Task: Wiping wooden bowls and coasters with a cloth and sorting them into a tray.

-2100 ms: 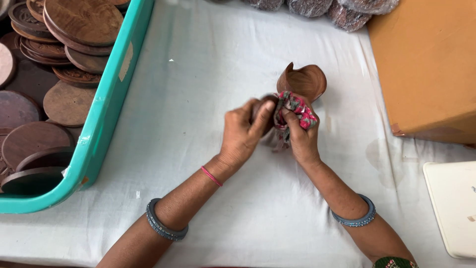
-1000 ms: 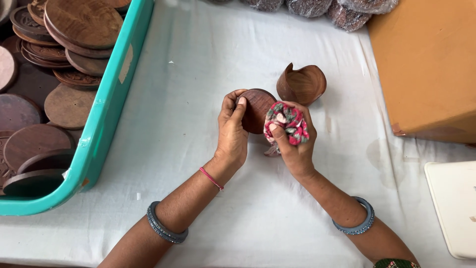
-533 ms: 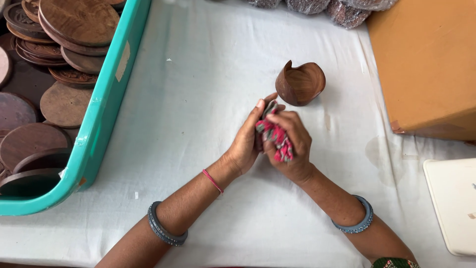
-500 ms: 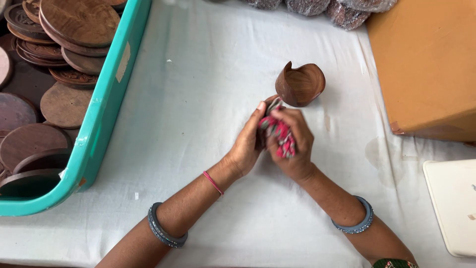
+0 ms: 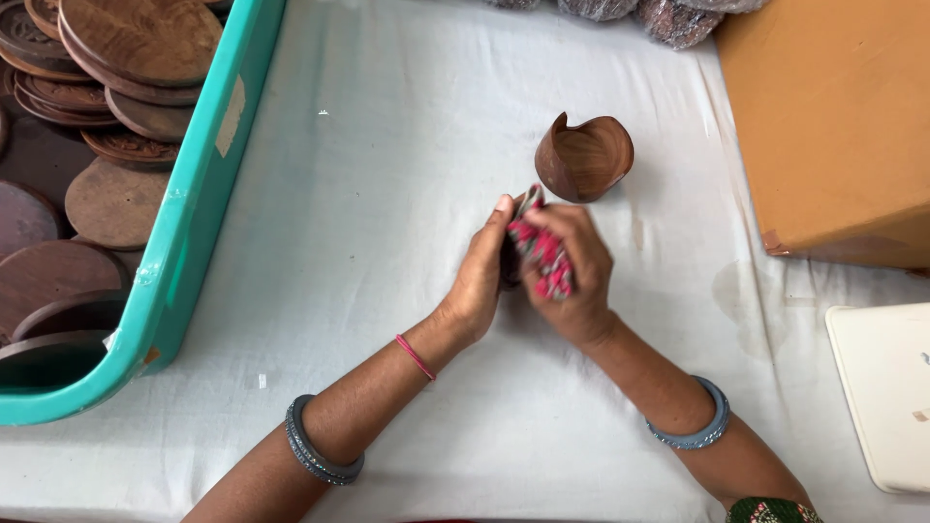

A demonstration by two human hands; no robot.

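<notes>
A second ago the dark wooden disc sat face-up in the left hand beside the bunched cloth; now both hands have closed together and the disc is turned edge-on, almost hidden between the palms. The left hand (image 5: 481,281) is curled around the wooden disc (image 5: 509,266), only a sliver of whose dark rim shows. The right hand (image 5: 572,276) is clenched on a red patterned cloth (image 5: 542,254), pressing it against the disc. Both sit just in front of the curved wooden holder (image 5: 583,155), which stands upright on the white surface (image 5: 387,145), close to the fingertips but apart from them.

The work in hand looks like wiping or polishing the disc, somewhere in mid-rub. The next move probably calls for turning the disc in the left palm so the cloth reaches an unwiped face, keeping the grip firm.

Well to the left of the holder, a teal crate (image 5: 184,252) holds stacked brown wooden discs (image 5: 116,107); a tan box (image 5: 833,116) stands to its right.
</notes>
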